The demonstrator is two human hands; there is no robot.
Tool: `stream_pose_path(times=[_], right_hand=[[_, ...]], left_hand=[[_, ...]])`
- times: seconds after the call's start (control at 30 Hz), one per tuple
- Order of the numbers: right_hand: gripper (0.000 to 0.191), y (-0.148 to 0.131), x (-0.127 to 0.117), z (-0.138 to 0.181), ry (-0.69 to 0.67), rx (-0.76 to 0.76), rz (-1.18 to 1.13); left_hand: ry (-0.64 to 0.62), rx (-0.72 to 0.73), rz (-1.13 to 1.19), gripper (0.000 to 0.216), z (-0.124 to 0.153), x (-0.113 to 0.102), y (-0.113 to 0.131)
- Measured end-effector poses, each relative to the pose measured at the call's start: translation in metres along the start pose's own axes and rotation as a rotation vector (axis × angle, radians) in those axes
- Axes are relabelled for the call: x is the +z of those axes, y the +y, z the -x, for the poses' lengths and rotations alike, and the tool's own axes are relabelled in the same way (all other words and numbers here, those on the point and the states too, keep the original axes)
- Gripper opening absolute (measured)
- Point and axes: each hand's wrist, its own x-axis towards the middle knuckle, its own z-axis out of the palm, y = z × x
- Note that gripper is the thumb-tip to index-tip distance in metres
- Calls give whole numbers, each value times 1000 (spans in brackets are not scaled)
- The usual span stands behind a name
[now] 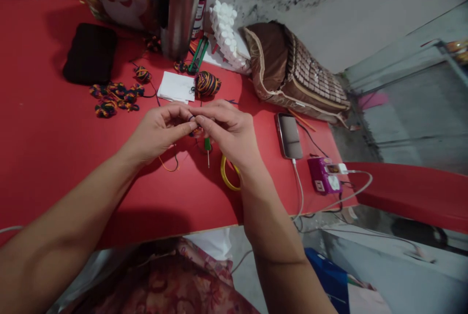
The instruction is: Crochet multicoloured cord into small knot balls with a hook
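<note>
Patterned cloth [175, 280]: nearest the camera, over the lap, below the counter edge.

Counter [47, 158]: red top, carrying all items listed below.

Left hand [157, 131]: raised over the counter middle, fingers closed together on the yarn piece.

Right hand [230, 131]: meets the left hand tip to tip, fingers likewise pinched on the yarn piece.

Yarn piece [196, 131]: small, multicoloured, held between both hands just above the counter; a thin strand trails from it.

Crochet hook [207, 145]: green handle, metal tip pointing toward the camera, just under the right hand; held or lying, cannot tell.

Yellow ring [224, 175]: flat on the counter, partly hidden by the right wrist.

Phone [288, 134]: face up, right of the hands, white cable attached.

Purple charger [322, 176]: near the counter's right edge, cabled.

Yarn ball [207, 83]: multicoloured, beyond the hands, touching the white paper [176, 87].

Crocheted pieces [115, 97]: cluster, left of the paper.

Black pouch [90, 53]: farther left, well apart from the hands.

Steel flask [181, 7]: upright, at the back.

Brown bag [292, 68]: back right, against the wall.
</note>
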Motion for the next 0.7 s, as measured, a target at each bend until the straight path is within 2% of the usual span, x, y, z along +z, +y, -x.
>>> stream_pose_path(times=[0.13, 0.33, 0.43, 0.53, 0.63, 0.7], right_hand=[[12, 3, 2, 1, 9, -149, 165], [16, 3, 10, 3, 55, -218, 453], [15, 6, 13, 2, 60, -212, 428], [15, 6, 14, 1, 3, -250, 362], [16, 2, 12, 0, -38, -297, 280], [18, -1, 8, -1, -3, -271, 207]], left_hand=[[11, 19, -18, 21, -1, -1, -4], [63, 50, -88, 15, -3, -1, -2], [110, 40, -67, 11, -4, -2, -1], [146, 50, -55, 11, -4, -2, -1], [134, 74, -8, 11, -4, -2, -1], [104, 76, 50, 13, -4, -1, -1]])
